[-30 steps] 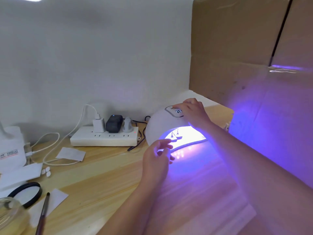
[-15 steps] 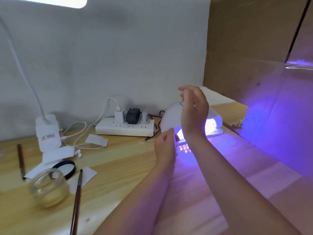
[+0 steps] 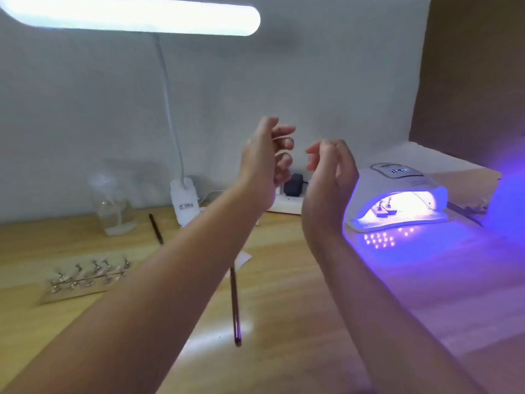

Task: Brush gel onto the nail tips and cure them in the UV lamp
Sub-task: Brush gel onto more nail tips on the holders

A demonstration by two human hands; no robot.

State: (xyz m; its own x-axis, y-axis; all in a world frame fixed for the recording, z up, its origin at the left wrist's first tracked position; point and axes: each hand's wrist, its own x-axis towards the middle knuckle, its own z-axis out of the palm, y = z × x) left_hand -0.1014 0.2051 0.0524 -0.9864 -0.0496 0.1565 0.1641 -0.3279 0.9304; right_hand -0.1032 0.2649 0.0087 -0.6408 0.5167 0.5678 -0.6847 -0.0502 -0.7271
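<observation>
Both hands are raised in the air above the counter (image 3: 284,308), facing each other with a small gap between them and touching nothing. The left hand (image 3: 262,163) has its fingers loosely curled inward, thumb uppermost, and holds nothing; the right hand (image 3: 329,177) is likewise relaxed, its fingers bent softly toward the left hand, empty. To the right of the right hand, the UV lamp (image 3: 397,194) sits on the counter, lit, throwing violet light over the wood and the cardboard wall beside it. Inside its mouth stand two nail tips on small stands (image 3: 383,207). Further left on the counter lies a board of more nail tip stands (image 3: 88,275), partly hidden by the left forearm. A brush (image 3: 234,302) lies flat between the two forearms, and a second one (image 3: 156,228) lies near a glass jar (image 3: 113,211) at the back. A desk lamp (image 3: 136,17) glows overhead.
</observation>
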